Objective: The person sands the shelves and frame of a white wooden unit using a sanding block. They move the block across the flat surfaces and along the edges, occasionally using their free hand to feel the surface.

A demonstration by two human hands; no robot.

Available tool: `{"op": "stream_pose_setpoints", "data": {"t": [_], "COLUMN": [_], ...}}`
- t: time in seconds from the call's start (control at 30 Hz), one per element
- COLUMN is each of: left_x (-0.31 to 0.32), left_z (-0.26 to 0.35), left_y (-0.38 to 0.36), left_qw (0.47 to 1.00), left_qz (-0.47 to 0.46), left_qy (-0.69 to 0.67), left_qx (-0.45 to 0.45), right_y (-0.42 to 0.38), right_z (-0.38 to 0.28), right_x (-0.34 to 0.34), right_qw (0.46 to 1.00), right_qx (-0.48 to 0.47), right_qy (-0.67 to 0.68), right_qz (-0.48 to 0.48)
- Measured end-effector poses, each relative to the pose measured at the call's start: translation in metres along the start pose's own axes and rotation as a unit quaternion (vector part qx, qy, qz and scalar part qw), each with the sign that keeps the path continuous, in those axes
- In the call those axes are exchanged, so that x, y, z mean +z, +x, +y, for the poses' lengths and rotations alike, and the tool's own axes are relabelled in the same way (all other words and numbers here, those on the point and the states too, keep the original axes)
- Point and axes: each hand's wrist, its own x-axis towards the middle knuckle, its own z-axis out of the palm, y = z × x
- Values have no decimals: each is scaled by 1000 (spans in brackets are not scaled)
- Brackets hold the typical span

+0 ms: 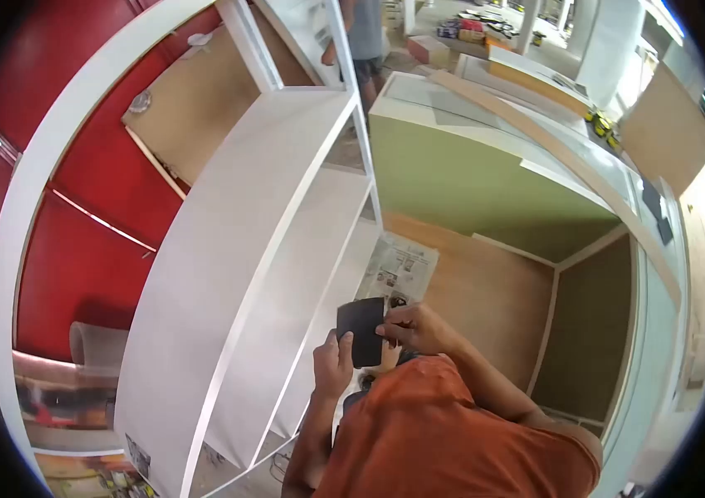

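A small dark grey sheet (pixel 361 330) is held in front of my orange shirt, between both hands. My left hand (pixel 333 363) grips its lower left side, with the thumb lying on its face. The fingers of my right hand (pixel 415 326) pinch its right edge. Just left of my hands stands a white shelf unit (pixel 228 207) with several long boards. Beyond the sheet, a newspaper (pixel 406 264) lies on the wooden floor panel (pixel 468 286).
A green-sided cabinet (pixel 468 174) with a long wooden strip (pixel 560 149) on top stands ahead to the right. Red panels (pixel 87 249) are at the left. Another person (pixel 366 37) stands beyond the shelves. A brown board (pixel 669 129) leans at the far right.
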Motion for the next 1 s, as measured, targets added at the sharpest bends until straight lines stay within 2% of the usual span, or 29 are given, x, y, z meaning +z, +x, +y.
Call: {"op": "stream_pose_setpoints", "data": {"t": [0.07, 0.1, 0.17, 0.2, 0.23, 0.27, 0.3, 0.33, 0.37, 0.4, 0.43, 0.47, 0.5, 0.6, 0.63, 0.7, 0.73, 0.8, 0.87, 0.9, 0.93, 0.97, 1.0], "left_x": [0, -9, -5, -11, -15, -21, -33, -44, -50, -49, -46, -43, -46, -80, -91, -121, -130, -142, -137, -135, -133, -134, -137], "left_z": [11, 13, 19, 21, 24, 39, 56, 81, 98, 99, 94, 91, 94, 115, 112, 113, 105, 83, 35, 16, 3, -3, -4], "left_y": [5, 15, 53, 90, 112, 130, 136, 152, 172, 196, 218, 234, 246, 290, 311, 365, 403, 482, 568, 593, 616, 632, 633], "left_qw": [994, 994, 976, 974, 966, 944, 964, 960, 940, 941, 970, 982, 984, 962, 955, 937, 929, 925, 919, 919, 946, 969, 969], "left_qz": [44, 26, 129, 150, 220, 278, 211, 152, 93, 98, 36, -29, -29, -85, -59, 5, 19, 0, 44, 38, 20, 1, -1], "left_qy": [-94, -84, -173, -166, -93, -21, 40, 146, 247, 247, 129, 6, 1, 109, 132, 222, 260, 302, 291, 291, 233, 172, 169], "left_qx": [-15, -63, -2, 18, 102, 176, 156, 185, 214, 210, 203, 188, 179, 236, 257, 269, 263, 230, 263, 265, 223, 179, 182], "right_y": [13, 34, 72, 109, 128, 140, 149, 156, 165, 175, 185, 199, 206, 229, 234, 242, 248, 266, 273, 260, 224, 178, 110], "right_z": [-6, -8, -18, -18, -18, -18, -20, -31, -42, -52, -57, -43, -38, -22, -15, 0, 21, 90, 211, 312, 362, 404, 442], "right_x": [-10, -11, -35, -52, -59, -64, -70, -79, -90, -99, -107, -108, -115, -148, -159, -178, -189, -199, -194, -187, -184, -176, -156], "right_qw": [991, 994, 986, 978, 976, 982, 986, 996, 996, 998, 997, 998, 998, 986, 986, 981, 988, 984, 972, 972, 946, 910, 854], "right_qx": [-130, -98, -149, -192, -202, -185, -164, -85, -84, -49, -13, -49, -41, -151, -151, -79, -15, 45, 116, 118, 235, 312, 371], "right_qy": [-18, 16, -41, -46, -42, -14, 11, 22, 22, 43, 63, 38, 38, 58, 58, 179, 154, 157, 139, 35, 104, 142, 225], "right_qz": [-25, -46, -55, -60, -63, -25, 13, 13, 8, -22, -52, -24, -32, -28, -31, -4, 12, 65, 147, 201, 199, 234, 287]}}
